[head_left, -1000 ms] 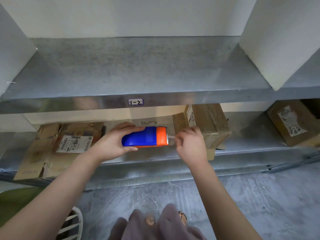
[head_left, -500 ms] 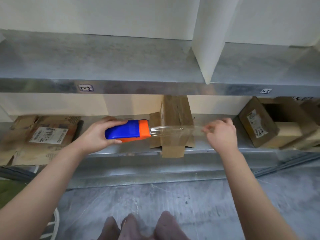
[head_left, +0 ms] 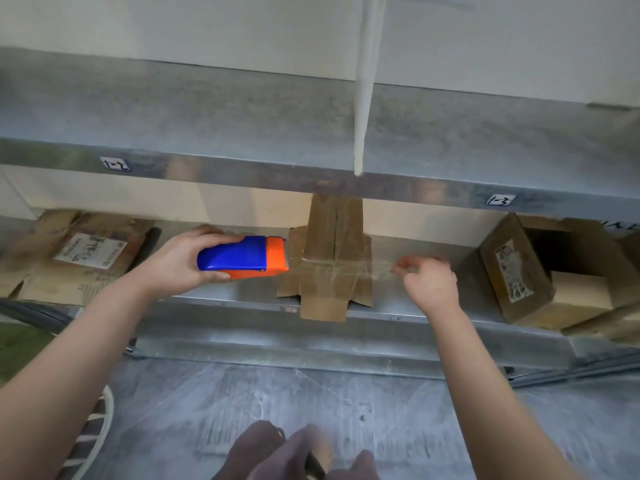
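- Galvanised steel shelving fills the wall, dull grey and mottled; the lower shelf [head_left: 221, 301] carries the cardboard.
- The left hand [head_left: 180, 268] grips the tape dispenser [head_left: 242, 258], fingers curled round its smooth blue plastic body. Its orange head and toothed cutter point right, just in front of that shelf.
- Clear tape [head_left: 339, 268] runs thin, glossy and taut from the cutter to the right hand [head_left: 429, 282]. Those fingers look clamped on the free end, though blur softens them.
- The strip crosses in front of a brown carton [head_left: 334, 237], matt corrugated board standing on the shelf, flaps splayed and one hanging over the lip. I can't tell whether the tape touches it.
- Watch out: if the tension slackens, that film could fold and stick to itself.
- If it brushes a loose flap too early, it grabs crooked and won't peel off cleanly.
- Pulling hard once it's stuck could tip the light carton off the edge.
- An open box [head_left: 512, 268] sits to the right, flattened cartons [head_left: 86, 258] to the left.
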Tool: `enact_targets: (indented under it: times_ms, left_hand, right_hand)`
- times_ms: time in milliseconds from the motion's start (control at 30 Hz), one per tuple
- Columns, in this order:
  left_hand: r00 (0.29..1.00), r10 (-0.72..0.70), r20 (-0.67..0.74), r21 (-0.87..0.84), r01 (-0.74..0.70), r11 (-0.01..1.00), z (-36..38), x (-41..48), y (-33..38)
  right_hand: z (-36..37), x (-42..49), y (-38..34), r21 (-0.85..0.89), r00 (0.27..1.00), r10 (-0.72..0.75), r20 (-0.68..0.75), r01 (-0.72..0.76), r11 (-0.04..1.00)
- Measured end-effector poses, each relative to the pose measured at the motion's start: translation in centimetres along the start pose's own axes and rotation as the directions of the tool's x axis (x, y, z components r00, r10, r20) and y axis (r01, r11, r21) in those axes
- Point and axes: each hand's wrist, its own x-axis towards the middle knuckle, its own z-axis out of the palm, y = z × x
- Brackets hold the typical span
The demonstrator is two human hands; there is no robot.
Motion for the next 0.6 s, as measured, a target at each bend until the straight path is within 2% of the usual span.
enact_targets:
  times_ms: [300, 600]
  left_hand:
    - [0.998, -0.017, 0.055, -0.031, 0.018, 0.999, -1.9, 0.4, -0.9]
    - [0.993, -0.041, 0.111, -0.058, 0.048, 0.997, 0.2, 2.0, -2.1]
  right_hand:
    - [0.7, 0.9, 1.1, 0.219, 0.998, -0.054, 0.021, 0.048, 0.974]
    - [4.7, 2.3, -0.4, 0.240, 0.985, 0.054, 0.165, -0.093, 0.966]
